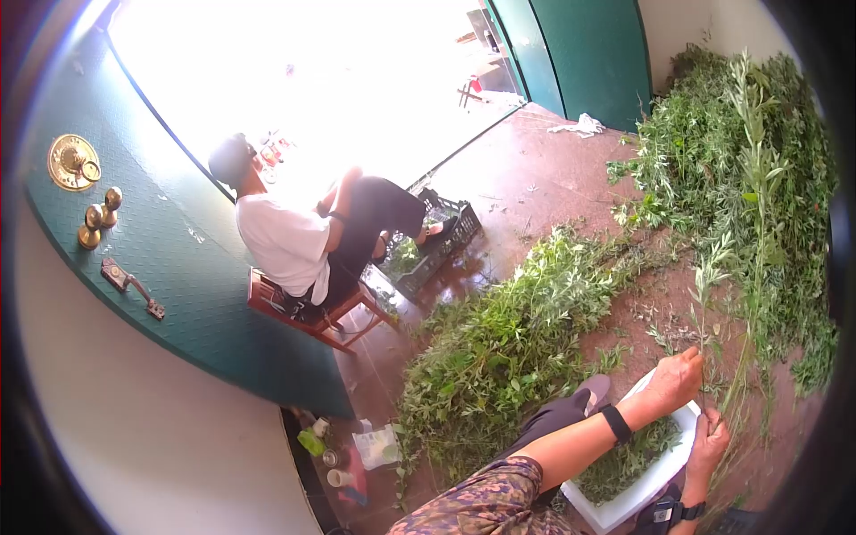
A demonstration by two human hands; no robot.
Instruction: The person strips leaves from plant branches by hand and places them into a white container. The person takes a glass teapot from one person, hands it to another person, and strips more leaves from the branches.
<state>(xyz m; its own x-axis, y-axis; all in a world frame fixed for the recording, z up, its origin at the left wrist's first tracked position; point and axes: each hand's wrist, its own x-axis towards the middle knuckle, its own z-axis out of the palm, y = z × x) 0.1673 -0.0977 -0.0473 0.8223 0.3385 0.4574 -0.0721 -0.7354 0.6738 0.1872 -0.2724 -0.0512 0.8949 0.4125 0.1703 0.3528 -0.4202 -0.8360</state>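
My left hand [675,382], with a black band on the wrist, pinches a thin leafy stem [711,276] whose leafy top rises above the fingers. Just below it, my right hand [710,443] has its fingers closed on the lower part of that same stem; a dark watch is on this wrist. Under both hands stands a white box [599,515] between my feet, holding loose green leaves [629,464]. My left forearm covers part of the box. Long bare stems trail on the floor beside my right hand.
A big heap of leafy stalks [713,152] leans at the wall on the right; another leafy pile [499,366] lies left of the box. Another person [285,232] sits on a wooden chair [312,332] by a black crate [441,263]. Green doors [593,58] flank the bright doorway.
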